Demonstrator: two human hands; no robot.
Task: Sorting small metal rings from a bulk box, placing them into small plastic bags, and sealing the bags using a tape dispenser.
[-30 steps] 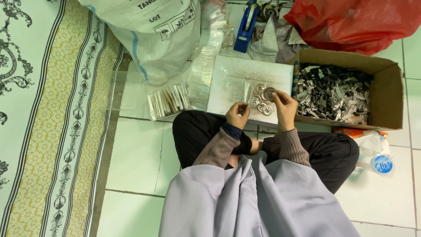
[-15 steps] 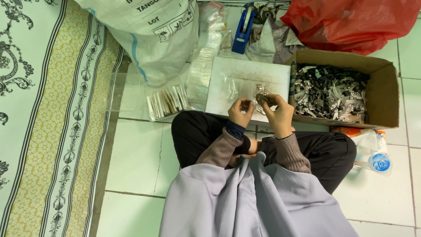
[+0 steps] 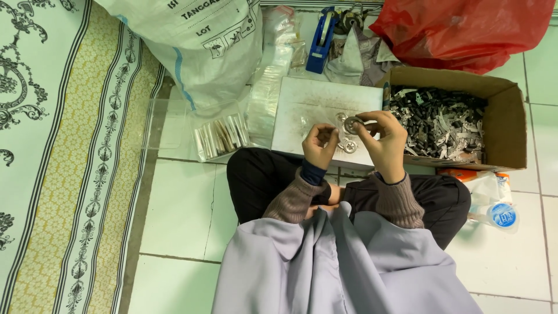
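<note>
Right at the centre, a small round metal disc [image 3: 352, 124] is pinched in the fingertips of the right hand [image 3: 385, 139], held just above a pale flat board [image 3: 308, 104] that lies on the tiled floor [image 3: 186, 215] in front of the seated person's crossed legs. The left hand [image 3: 319, 144] is curled nearly closed beside it; it may hold a thin clear sleeve, but that is too faint to be sure. A few more loose discs [image 3: 347, 145] rest on the board between the hands. As a judgement, the work looks partway through: a clear tray [image 3: 220, 135] to the left already holds a row of slim filled packets, while an open cardboard box [image 3: 511, 116] to the right is still heaped with dark metal pieces [image 3: 436, 119]. Farther off sit a stack of clear plastic bags [image 3: 268, 87], a blue tape dispenser [image 3: 321, 42], a white woven sack [image 3: 197, 40] and a red plastic bag [image 3: 465, 29].
</note>
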